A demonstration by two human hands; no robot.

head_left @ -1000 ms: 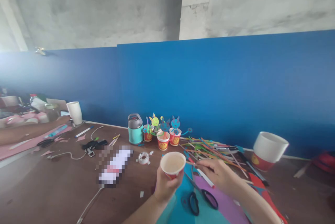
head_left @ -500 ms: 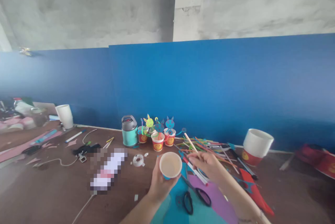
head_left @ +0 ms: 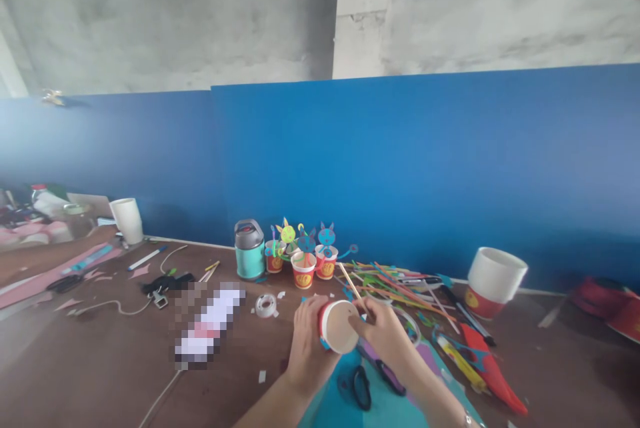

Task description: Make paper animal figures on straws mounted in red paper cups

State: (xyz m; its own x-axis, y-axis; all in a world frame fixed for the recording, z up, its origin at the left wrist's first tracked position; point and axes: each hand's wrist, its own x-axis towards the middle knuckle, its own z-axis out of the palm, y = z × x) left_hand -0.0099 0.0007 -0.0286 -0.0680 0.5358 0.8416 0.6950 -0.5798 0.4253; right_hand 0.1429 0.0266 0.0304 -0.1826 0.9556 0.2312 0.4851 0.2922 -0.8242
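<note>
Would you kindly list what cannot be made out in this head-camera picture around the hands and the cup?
- Paper cup: its mouth faces the right hand, which hides the inside.
- Stick: its lower end is hidden behind the right hand's fingers.
- Left hand: its palm and fingertips are hidden behind the cup.
- Pixelated object on the table: blurred out, unidentifiable.
- Scissors: blades partly under the right wrist.

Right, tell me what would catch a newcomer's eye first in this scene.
First, the two hands at bottom centre: the left hand holds a red paper cup tipped on its side, and the right hand puts a thin stick to it. Behind them, against the blue wall, stand small cups with paper animal cut-outs, beside a scatter of coloured straws.
</note>
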